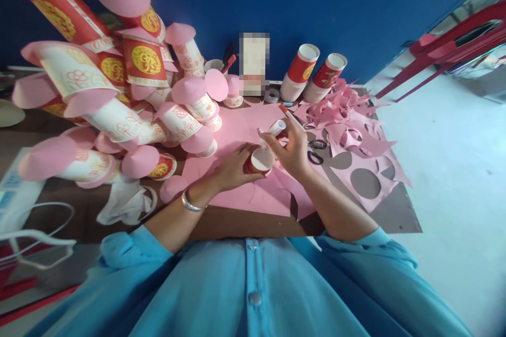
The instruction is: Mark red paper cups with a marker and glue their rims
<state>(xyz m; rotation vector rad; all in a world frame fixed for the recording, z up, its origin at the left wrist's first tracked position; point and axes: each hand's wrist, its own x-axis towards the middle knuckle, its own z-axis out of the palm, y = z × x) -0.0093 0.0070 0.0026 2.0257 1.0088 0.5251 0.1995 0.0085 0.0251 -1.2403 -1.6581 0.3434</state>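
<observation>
My left hand (233,168) is wrapped round a red paper cup (262,160) whose pale round end faces up. Just to its right, my right hand (291,150) has its thumb and fingers curled about a small white cylinder (276,127), its exact kind unclear. A red-and-white pen or marker (294,117) shows just beyond the right fingers; I cannot tell whether they touch it. Pink paper (237,197) lies beneath both hands. Black-handled scissors (315,157) rest right of my right hand.
Paper cups with pink cones (144,60) are piled at the left. Two cup stacks (299,71) stand by the blue wall, near a tape roll (272,96). Pink paper scraps (348,116) cover the right side. A white cloth-like item (124,201) lies near the left front edge.
</observation>
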